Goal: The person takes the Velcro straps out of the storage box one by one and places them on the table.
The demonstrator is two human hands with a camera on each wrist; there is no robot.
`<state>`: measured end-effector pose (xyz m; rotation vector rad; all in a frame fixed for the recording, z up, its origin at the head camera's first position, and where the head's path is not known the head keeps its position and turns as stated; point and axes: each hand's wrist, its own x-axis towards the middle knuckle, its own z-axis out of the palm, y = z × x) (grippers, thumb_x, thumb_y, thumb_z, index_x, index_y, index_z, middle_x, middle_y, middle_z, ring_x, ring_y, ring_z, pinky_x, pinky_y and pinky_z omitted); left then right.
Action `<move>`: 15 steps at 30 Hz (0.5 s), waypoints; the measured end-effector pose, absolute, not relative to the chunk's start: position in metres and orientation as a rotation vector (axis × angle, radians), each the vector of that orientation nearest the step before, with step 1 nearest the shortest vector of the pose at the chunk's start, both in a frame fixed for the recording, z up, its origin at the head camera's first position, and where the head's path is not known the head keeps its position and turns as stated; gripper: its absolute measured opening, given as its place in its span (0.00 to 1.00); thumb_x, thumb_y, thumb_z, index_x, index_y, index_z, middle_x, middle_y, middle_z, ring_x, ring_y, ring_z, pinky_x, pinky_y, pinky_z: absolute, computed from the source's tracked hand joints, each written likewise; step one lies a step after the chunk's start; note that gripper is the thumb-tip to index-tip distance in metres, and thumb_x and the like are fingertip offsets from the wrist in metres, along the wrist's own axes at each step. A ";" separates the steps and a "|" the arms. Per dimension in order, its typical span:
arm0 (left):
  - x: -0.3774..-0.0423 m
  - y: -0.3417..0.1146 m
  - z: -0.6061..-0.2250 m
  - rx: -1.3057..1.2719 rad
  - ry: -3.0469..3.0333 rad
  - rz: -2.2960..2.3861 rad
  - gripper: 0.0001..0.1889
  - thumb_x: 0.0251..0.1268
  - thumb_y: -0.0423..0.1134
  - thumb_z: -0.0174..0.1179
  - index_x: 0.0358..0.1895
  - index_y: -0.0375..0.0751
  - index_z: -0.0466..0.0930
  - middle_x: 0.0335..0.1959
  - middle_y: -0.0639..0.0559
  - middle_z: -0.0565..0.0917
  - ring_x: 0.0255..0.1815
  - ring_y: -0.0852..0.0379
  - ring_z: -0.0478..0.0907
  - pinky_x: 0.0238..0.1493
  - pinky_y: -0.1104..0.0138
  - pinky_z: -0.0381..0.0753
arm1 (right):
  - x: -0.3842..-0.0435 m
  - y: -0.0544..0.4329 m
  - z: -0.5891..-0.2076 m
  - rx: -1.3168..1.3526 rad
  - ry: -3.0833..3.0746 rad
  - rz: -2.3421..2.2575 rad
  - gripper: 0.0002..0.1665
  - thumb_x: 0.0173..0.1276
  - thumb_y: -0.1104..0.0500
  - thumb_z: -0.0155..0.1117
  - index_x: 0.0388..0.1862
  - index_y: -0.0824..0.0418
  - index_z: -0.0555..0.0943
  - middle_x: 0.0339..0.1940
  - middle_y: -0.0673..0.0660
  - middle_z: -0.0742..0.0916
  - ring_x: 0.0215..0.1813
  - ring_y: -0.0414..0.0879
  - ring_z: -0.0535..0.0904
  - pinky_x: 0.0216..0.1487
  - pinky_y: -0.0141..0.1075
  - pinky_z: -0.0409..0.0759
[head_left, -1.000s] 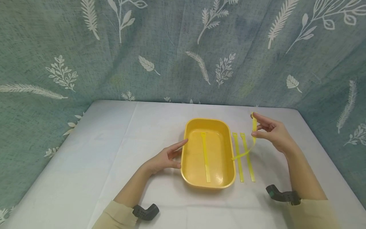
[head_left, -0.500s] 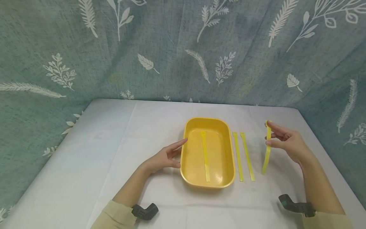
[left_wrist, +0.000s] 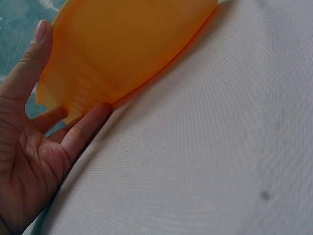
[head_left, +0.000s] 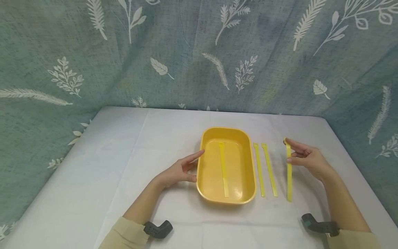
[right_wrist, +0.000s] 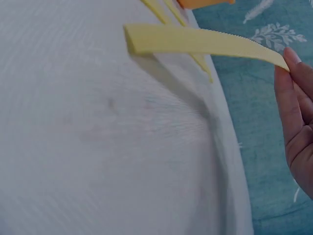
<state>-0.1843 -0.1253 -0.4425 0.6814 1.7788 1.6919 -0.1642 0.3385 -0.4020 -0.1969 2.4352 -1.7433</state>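
Note:
My right hand (head_left: 308, 160) pinches a flat yellow strap (head_left: 289, 180) near its far, slotted end, right of the tray. In the right wrist view the strap slants from the fingertips down toward the white cloth, its shadow beneath it. My left hand (head_left: 178, 173) rests against the left side of a yellow tray (head_left: 240, 166), fingers spread and mostly straight, with the fingertips at its rim and wall. A similar yellow strap (head_left: 223, 169) lies lengthwise inside the tray. Two more, a left strap (head_left: 259, 169) and a right strap (head_left: 269, 169), lie side by side just right of it.
A white cloth (head_left: 155, 138) covers the table, with faint creases. Behind and at the sides hangs a blue-green curtain (head_left: 186, 52) with white leaf prints. Each wrist wears a dark camera; the left camera (head_left: 158, 229) is close to the table's near side.
My right hand has moved right and nearer to me with the strap. The strap's loose end has left the tray's right edge and now hangs straight down toward the cloth. My left hand stays put.

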 end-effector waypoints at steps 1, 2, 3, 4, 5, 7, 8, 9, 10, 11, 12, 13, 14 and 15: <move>-0.184 -0.125 -0.443 0.682 1.778 1.692 0.48 0.52 0.36 0.71 0.75 0.53 0.51 0.76 0.58 0.51 0.75 0.48 0.52 0.66 0.59 0.67 | -0.166 0.338 -0.404 -0.200 2.440 -1.736 0.42 0.60 0.68 0.67 0.72 0.59 0.62 0.56 0.27 0.76 0.40 0.32 0.79 0.42 0.23 0.79; -0.184 -0.125 -0.443 0.681 1.777 1.692 0.48 0.52 0.36 0.71 0.75 0.53 0.51 0.76 0.58 0.51 0.75 0.48 0.52 0.66 0.59 0.67 | -0.167 0.338 -0.406 -0.203 2.449 -1.723 0.42 0.60 0.68 0.67 0.72 0.59 0.62 0.56 0.27 0.75 0.40 0.32 0.79 0.42 0.23 0.79; -0.185 -0.125 -0.444 0.680 1.776 1.692 0.48 0.51 0.37 0.71 0.75 0.53 0.52 0.76 0.58 0.51 0.75 0.48 0.52 0.65 0.59 0.68 | -0.169 0.337 -0.409 -0.205 2.446 -1.723 0.42 0.60 0.68 0.67 0.72 0.60 0.62 0.56 0.28 0.76 0.40 0.32 0.79 0.43 0.22 0.79; -0.185 -0.125 -0.444 0.679 1.777 1.691 0.48 0.51 0.37 0.71 0.75 0.53 0.52 0.76 0.58 0.51 0.75 0.48 0.52 0.65 0.59 0.68 | -0.170 0.336 -0.411 -0.204 2.446 -1.720 0.41 0.60 0.68 0.67 0.72 0.61 0.62 0.56 0.28 0.76 0.40 0.32 0.79 0.43 0.23 0.79; -0.185 -0.125 -0.444 0.679 1.776 1.691 0.48 0.51 0.37 0.71 0.75 0.53 0.51 0.76 0.58 0.51 0.75 0.48 0.52 0.66 0.59 0.67 | -0.172 0.335 -0.413 -0.195 2.459 -1.703 0.42 0.60 0.67 0.67 0.72 0.61 0.62 0.56 0.28 0.76 0.40 0.32 0.79 0.43 0.23 0.79; -0.185 -0.125 -0.445 0.676 1.775 1.691 0.48 0.51 0.38 0.71 0.75 0.52 0.51 0.76 0.58 0.51 0.75 0.48 0.52 0.66 0.59 0.68 | -0.175 0.332 -0.416 -0.189 2.467 -1.690 0.42 0.59 0.66 0.68 0.72 0.61 0.63 0.55 0.28 0.76 0.40 0.32 0.79 0.43 0.24 0.80; -0.185 -0.124 -0.445 0.677 1.774 1.692 0.48 0.51 0.38 0.71 0.75 0.52 0.51 0.77 0.58 0.51 0.75 0.48 0.52 0.66 0.59 0.67 | -0.177 0.331 -0.418 -0.188 2.463 -1.694 0.42 0.59 0.66 0.68 0.72 0.62 0.62 0.55 0.28 0.75 0.40 0.33 0.79 0.43 0.24 0.80; -0.185 -0.124 -0.445 0.677 1.775 1.692 0.49 0.52 0.38 0.71 0.75 0.51 0.51 0.77 0.58 0.51 0.75 0.48 0.51 0.66 0.58 0.67 | -0.178 0.329 -0.420 -0.184 2.458 -1.699 0.42 0.59 0.66 0.69 0.71 0.63 0.63 0.55 0.28 0.76 0.40 0.33 0.79 0.42 0.24 0.80; -0.185 -0.124 -0.445 0.673 1.778 1.689 0.48 0.52 0.38 0.71 0.75 0.51 0.51 0.76 0.58 0.51 0.75 0.48 0.51 0.66 0.58 0.66 | -0.180 0.328 -0.421 -0.182 2.457 -1.702 0.42 0.58 0.66 0.69 0.71 0.63 0.63 0.55 0.28 0.76 0.39 0.33 0.79 0.42 0.24 0.80; -0.185 -0.124 -0.445 0.670 1.782 1.688 0.48 0.52 0.38 0.71 0.75 0.51 0.51 0.76 0.58 0.51 0.75 0.48 0.51 0.67 0.58 0.66 | -0.181 0.327 -0.423 -0.181 2.458 -1.702 0.43 0.58 0.65 0.70 0.71 0.64 0.63 0.54 0.28 0.76 0.39 0.33 0.79 0.42 0.23 0.80; -0.185 -0.124 -0.445 0.667 1.787 1.684 0.48 0.52 0.38 0.71 0.75 0.52 0.51 0.76 0.59 0.51 0.75 0.48 0.51 0.67 0.58 0.65 | -0.183 0.326 -0.424 -0.182 2.456 -1.707 0.43 0.57 0.65 0.70 0.71 0.65 0.63 0.54 0.27 0.76 0.39 0.33 0.79 0.42 0.23 0.79; -0.185 -0.124 -0.445 0.662 1.792 1.682 0.48 0.52 0.37 0.71 0.75 0.53 0.51 0.76 0.59 0.51 0.75 0.49 0.51 0.67 0.58 0.65 | -0.184 0.325 -0.425 -0.184 2.458 -1.707 0.44 0.56 0.65 0.71 0.70 0.65 0.63 0.53 0.27 0.77 0.38 0.33 0.79 0.42 0.22 0.78; -0.185 -0.125 -0.445 0.660 1.797 1.679 0.48 0.52 0.37 0.71 0.75 0.53 0.51 0.76 0.59 0.51 0.75 0.49 0.51 0.67 0.58 0.64 | -0.185 0.324 -0.427 -0.190 2.463 -1.703 0.44 0.56 0.65 0.71 0.70 0.66 0.63 0.52 0.26 0.77 0.38 0.33 0.79 0.41 0.21 0.78; -0.185 -0.125 -0.445 0.657 1.802 1.676 0.48 0.52 0.37 0.71 0.75 0.54 0.52 0.76 0.59 0.51 0.75 0.49 0.51 0.67 0.58 0.64 | -0.186 0.324 -0.428 -0.197 2.471 -1.701 0.44 0.56 0.66 0.71 0.70 0.67 0.63 0.52 0.26 0.77 0.37 0.33 0.79 0.41 0.20 0.77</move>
